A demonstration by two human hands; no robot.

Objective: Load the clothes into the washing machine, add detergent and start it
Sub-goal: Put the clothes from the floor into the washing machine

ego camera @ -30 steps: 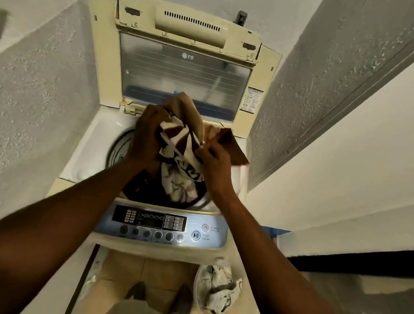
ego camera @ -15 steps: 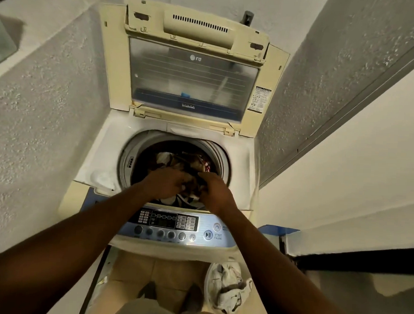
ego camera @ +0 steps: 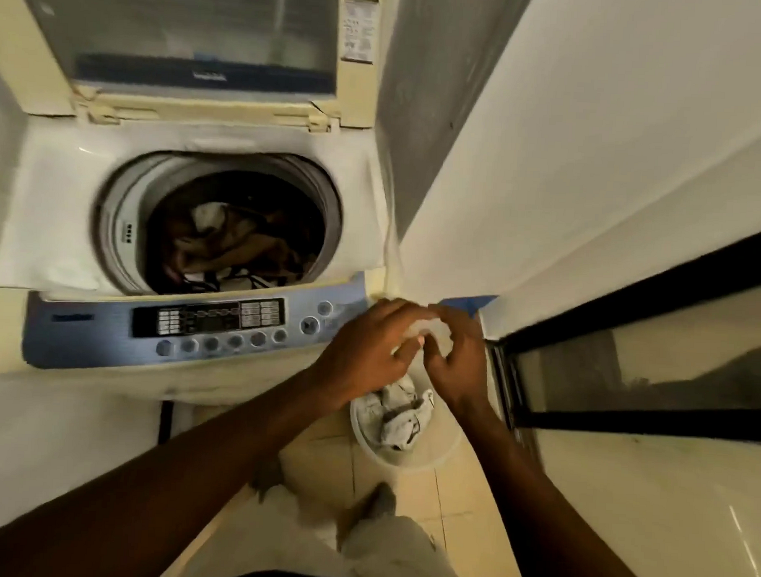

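Observation:
The top-loading washing machine (ego camera: 46, 212) stands with its lid (ego camera: 198, 31) raised. Brown and white clothes (ego camera: 237, 242) lie in its drum. To the right of the control panel (ego camera: 211, 324), my left hand (ego camera: 367, 353) and my right hand (ego camera: 456, 361) meet above a white bucket (ego camera: 406, 461) on the floor. Both hands grip a pale white garment (ego camera: 431, 332) between their curled fingers. More white clothes (ego camera: 401, 415) lie crumpled in the bucket, just below the hands.
A white wall (ego camera: 572, 144) runs close along the machine's right side. A dark-framed glass panel (ego camera: 650, 352) stands at the right, next to the bucket. Beige floor tiles (ego camera: 461, 501) and my feet show below.
Both hands have left the drum, where they dropped the brown and white clothes, and moved right and down to the bucket. They now hold a white garment. My view has swung right.

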